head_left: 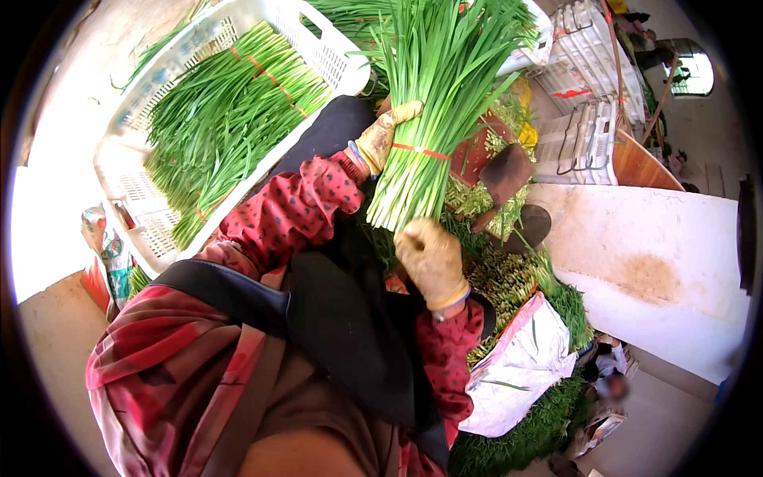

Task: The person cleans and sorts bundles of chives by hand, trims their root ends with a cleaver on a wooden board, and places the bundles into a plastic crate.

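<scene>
The green bunch (441, 87) is up in the left hand (385, 140), which wraps round its side. The right hand (433, 261) curls by its pale ends (397, 205); I can't tell if it pinches. On the left, a white basket (340, 57) holds more greens (211, 119).

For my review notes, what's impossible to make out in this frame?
All in the head view:
- Held green bunch: some leaf tips, cut off by the upper edge.
- Left hand: most fingers, hidden behind the bunch.
- Right hand: fingertips, hidden by the hand itself.
- White crate: much of its bottom, covered by bundled greens.
- Distant person: actions, too small and blurred.
</scene>
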A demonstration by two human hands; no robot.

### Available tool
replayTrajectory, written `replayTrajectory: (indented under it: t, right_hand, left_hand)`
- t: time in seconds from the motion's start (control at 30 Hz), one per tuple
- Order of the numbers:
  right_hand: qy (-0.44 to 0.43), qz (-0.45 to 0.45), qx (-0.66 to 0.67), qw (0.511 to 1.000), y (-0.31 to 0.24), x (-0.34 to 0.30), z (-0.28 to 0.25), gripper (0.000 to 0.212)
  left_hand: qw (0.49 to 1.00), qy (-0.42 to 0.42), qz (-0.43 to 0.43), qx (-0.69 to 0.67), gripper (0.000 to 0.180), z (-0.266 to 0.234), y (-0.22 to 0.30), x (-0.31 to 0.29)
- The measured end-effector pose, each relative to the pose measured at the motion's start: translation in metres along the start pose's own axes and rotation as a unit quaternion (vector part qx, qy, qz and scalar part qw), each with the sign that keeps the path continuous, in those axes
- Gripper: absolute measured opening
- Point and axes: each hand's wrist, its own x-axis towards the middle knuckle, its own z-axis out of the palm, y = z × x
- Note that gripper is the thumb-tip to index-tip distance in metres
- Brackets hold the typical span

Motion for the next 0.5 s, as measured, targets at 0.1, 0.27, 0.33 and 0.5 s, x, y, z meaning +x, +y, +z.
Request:
replayTrajectory:
  t: [0.1, 0.27, 0.33, 0.5]
  right_hand:
    - [-0.243, 0.025, -0.06, 0.968, 0.021, -0.093, 0.008, 0.015]
    - [-0.19, 0.239, -0.059, 0.95, 0.047, -0.124, -0.017, 0.014]
    - [0.057, 0.184, -0.077, 0.978, 0.0, -0.058, -0.029, 0.016]
    - [0.103, 0.011, -0.292, 0.951, -0.026, 0.027, 0.0, 0.029]
  left_hand:
    - [0.999, -0.007, 0.027, -0.02, 0.043, 0.014, 0.011, 0.005]
    - [0.99, 0.05, 0.121, 0.046, 0.037, 0.007, 0.026, 0.006]
    - [0.989, 0.055, 0.13, 0.053, 0.034, 0.026, 0.018, -0.007]
    - [0.964, 0.11, 0.185, 0.156, 0.04, 0.041, -0.002, -0.012]
